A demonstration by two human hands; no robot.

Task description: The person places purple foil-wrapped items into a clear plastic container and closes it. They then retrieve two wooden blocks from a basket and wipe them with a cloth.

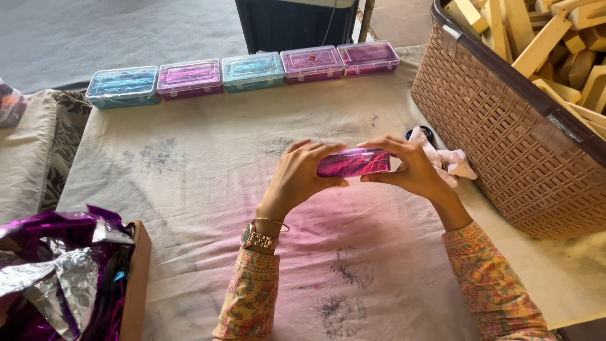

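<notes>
Stained cloth covers the tabletop (208,189), with five lidded boxes (252,71) lined along its far edge. Above the middle, the left hand (302,177) and right hand (410,167) each clamp their grip on one end of a shiny pink box (353,162). A brown basket (505,139) of wooden blocks stands near the right hand.

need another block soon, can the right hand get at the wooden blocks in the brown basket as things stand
Probably not right away: the right hand is busy holding the pink box together with the left hand. The brown basket is open-topped beside it, wooden blocks exposed, nothing between.
</notes>
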